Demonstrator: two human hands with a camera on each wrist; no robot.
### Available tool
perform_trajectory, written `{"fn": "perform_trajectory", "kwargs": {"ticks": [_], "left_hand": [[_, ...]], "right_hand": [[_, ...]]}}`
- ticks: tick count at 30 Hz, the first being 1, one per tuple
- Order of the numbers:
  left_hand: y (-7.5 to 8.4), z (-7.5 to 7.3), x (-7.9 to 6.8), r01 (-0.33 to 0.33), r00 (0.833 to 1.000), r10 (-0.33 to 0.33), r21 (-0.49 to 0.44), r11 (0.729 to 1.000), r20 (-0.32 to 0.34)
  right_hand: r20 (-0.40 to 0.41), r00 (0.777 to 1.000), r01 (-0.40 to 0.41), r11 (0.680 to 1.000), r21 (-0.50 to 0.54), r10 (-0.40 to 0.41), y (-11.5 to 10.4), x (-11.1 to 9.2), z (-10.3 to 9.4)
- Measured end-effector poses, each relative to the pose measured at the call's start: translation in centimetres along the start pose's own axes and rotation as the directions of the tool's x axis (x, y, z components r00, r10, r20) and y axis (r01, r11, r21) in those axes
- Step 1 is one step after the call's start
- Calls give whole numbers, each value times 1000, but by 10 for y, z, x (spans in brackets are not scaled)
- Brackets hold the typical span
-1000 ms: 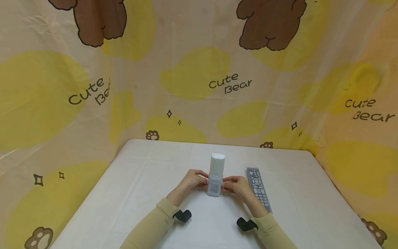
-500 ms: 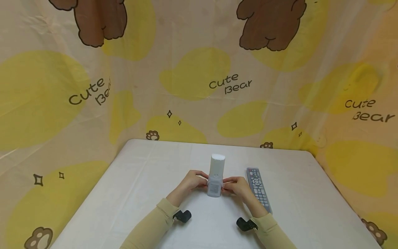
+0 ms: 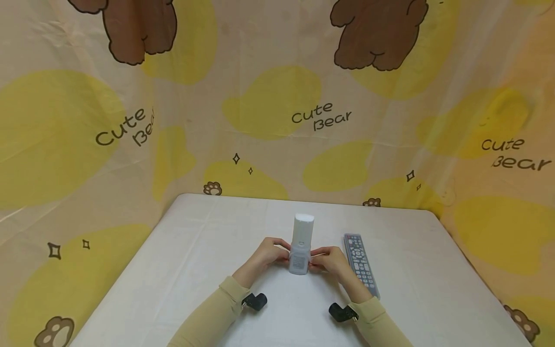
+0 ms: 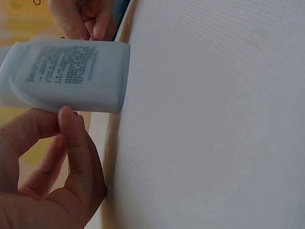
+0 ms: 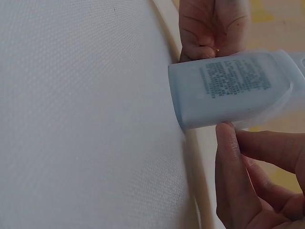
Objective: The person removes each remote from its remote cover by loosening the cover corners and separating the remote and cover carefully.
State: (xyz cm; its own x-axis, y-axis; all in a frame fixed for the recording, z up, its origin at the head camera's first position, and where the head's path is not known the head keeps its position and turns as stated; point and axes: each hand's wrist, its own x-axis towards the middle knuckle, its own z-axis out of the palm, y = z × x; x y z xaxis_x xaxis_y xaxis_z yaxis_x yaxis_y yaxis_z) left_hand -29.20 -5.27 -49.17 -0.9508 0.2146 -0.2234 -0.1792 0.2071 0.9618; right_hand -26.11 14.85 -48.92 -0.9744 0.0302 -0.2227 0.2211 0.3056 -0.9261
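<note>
Two hands meet at a white bottle (image 3: 300, 246) that stands upright on a white table (image 3: 195, 250), directly between them. The left hand (image 3: 265, 254) has its thumb and curled fingers against the bottle's left side, and the right hand (image 3: 333, 259) pinches the opposite side in the same way, so both hands grip the lower half of the bottle. The bottle has a rounded white cap on top and a block of small dark print on the side facing the person; the print is too small to read. In the left wrist view the bottle (image 4: 66, 76) rests with its base on the table and the left thumb (image 4: 76, 143) presses against it, while the fingertips of the other hand show just beyond it. The right wrist view gives the mirror picture, with the bottle (image 5: 233, 88) held between the right thumb (image 5: 233, 167) and the left hand's fingers behind it. Just beyond the right hand, lying flat on the table, is a grey remote control (image 3: 361, 262) with rows of small buttons, near the hand but not touching it. Nothing stands between the hands and the bottle. Behind the table, past both hands, hangs a cloth backdrop (image 3: 277, 106) printed with yellow patches, brown bears and the words "Cute Bear". Beige sleeves (image 3: 208, 315) cover both forearms.
</note>
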Motion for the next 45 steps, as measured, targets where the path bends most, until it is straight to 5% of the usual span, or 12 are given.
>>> {"fn": "perform_trajectory", "kwargs": {"ticks": [22, 45], "left_hand": [[-1, 1, -4, -30, 1000, 31, 76, 997, -6], [-7, 0, -4, -81, 997, 80, 86, 993, 20]], "right_hand": [[1, 1000, 21, 995, -98, -21, 4, 1, 2], [44, 998, 34, 998, 53, -36, 1, -8, 3]]}}
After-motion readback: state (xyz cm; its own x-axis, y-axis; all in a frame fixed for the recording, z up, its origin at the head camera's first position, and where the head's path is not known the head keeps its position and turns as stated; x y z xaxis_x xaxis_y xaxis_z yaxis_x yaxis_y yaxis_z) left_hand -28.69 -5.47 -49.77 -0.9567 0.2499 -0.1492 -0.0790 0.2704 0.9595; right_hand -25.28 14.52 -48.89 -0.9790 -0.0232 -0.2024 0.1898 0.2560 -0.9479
